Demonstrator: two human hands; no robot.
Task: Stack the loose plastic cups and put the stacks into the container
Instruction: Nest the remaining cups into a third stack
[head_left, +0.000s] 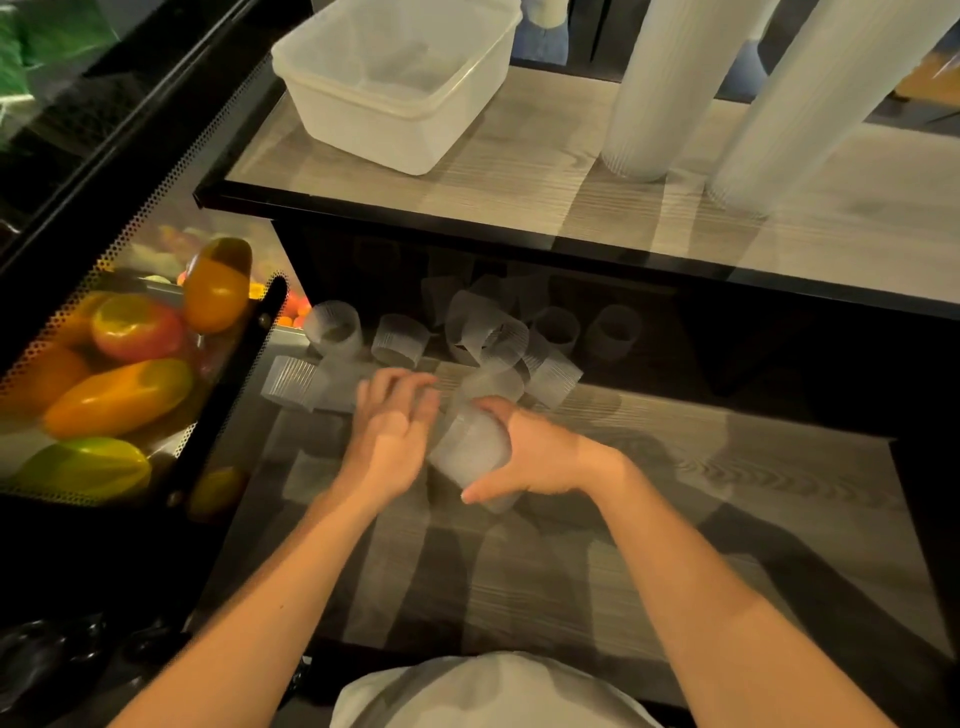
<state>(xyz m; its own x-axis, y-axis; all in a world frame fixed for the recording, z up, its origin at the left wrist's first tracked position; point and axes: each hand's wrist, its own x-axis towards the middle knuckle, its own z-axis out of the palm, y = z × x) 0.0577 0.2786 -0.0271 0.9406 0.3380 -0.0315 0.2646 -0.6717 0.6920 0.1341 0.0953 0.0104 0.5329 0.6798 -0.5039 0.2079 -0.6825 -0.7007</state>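
the right hand (540, 457) is nearest. it wraps round a cup (470, 447) low on the lower shelf (571, 571). the cup lies tipped, its long way going from near the thumb up to the far left. which end is the mouth is too blurry to tell. the left hand (389, 426) sits just beside it, fingers curled, maybe touching. more loose cups (400, 338) wait behind. the box (395, 78) is up top. best to line the cups up straight, then slide one in gently.

The lower wood-grain shelf (649, 519) carried loose ribbed plastic cups (400, 338) scattered toward twelve o'clock. The upper shelf (519, 171) bore a translucent container (363, 119) at eleven o'clock and two tall cup stacks (660, 88) at one o'clock.
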